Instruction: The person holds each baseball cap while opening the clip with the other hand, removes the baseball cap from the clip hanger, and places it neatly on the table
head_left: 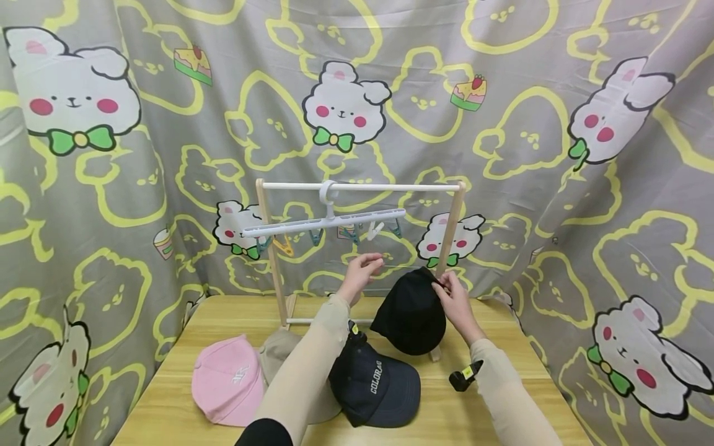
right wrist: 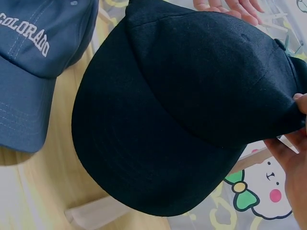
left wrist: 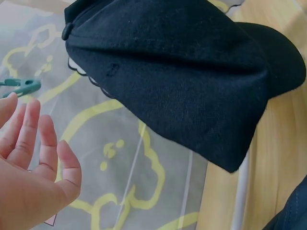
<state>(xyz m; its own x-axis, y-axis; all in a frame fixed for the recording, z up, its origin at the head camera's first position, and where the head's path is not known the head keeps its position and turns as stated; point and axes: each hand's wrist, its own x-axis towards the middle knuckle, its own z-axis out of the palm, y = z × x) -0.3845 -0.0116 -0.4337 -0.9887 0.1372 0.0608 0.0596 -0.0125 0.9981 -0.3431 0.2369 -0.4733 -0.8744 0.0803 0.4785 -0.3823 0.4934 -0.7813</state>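
A black baseball cap (head_left: 409, 316) hangs in the air with its brim pointing down, pinched at its edge by my right hand (head_left: 454, 300). In the right wrist view the cap (right wrist: 192, 86) fills the middle, thumb and fingers gripping its side. My left hand (head_left: 361, 275) is raised left of the cap, apart from it. Its fingers are loosely bent with nothing between them in the left wrist view, near a teal clip (left wrist: 26, 87). Above both hands a pale clip hanger (head_left: 329, 222) hangs from the rack's white bar (head_left: 379, 187), carrying several teal, yellow and white clips.
On the wooden table (head_left: 167, 396) lie a pink cap (head_left: 225, 384), a beige cap (head_left: 277, 347) partly behind my left arm, and a navy cap (head_left: 385, 387) lettered COLORADO. The rack's wooden posts (head_left: 453, 229) stand at either side. A patterned curtain (head_left: 424, 37) surrounds the table.
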